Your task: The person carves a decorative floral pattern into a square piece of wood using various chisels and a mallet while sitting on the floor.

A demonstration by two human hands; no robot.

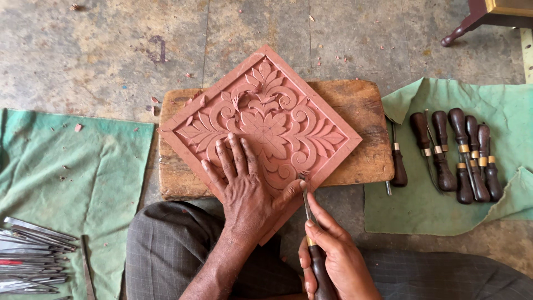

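A square reddish wooden panel (pixel 277 105) carved with flowers and scrolls lies corner-on, like a diamond, on a worn wooden block (pixel 361 111). My left hand (pixel 244 183) presses flat on the panel's lower part, fingers spread, thumb out to the right. My right hand (pixel 333 255) grips a chisel (pixel 311 222) with a dark wooden handle and brass ferrule. Its thin metal blade points up, and the tip meets the panel's lower right edge beside my left thumb.
A green cloth (pixel 477 111) on the right carries several dark-handled carving tools (pixel 461 155). Another green cloth (pixel 72 166) on the left holds several metal blades (pixel 33 255) at its lower corner. A dark furniture leg (pixel 461 28) stands top right. Wood chips dot the concrete floor.
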